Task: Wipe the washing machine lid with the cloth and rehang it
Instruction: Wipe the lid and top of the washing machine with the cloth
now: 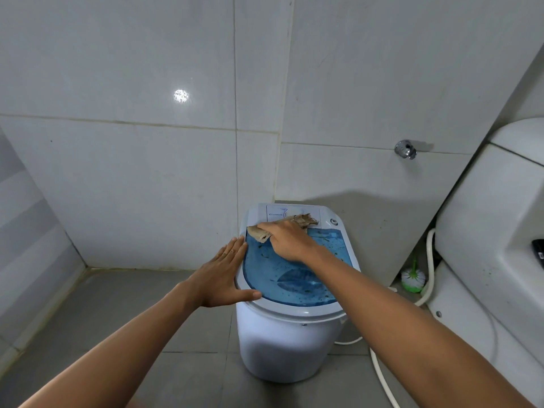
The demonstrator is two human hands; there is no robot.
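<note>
Pressing the cloth [282, 228] flat against the far end of the washing machine lid [297, 278] with the right hand [290, 241], fingers curled down over the fabric and pinning it rather than pinching it, probably so the whole palm drives the wipe. Cloth bunched under the hand, one frayed end trailing toward the white control panel [291, 213] just behind the lid. Bracing the machine at the lid's left rim with the left hand [223, 275], fingers straight and spread, holding nothing, thumb lying along the lid's near-left edge; likely there to stop the light tub [282, 346] sliding on the floor while the other hand pushes. Blue translucent lid closed, spotted with droplets and dark specks over its near half, so wiping looks far from finished. No hook or rail for rehanging visible near the lid.
</note>
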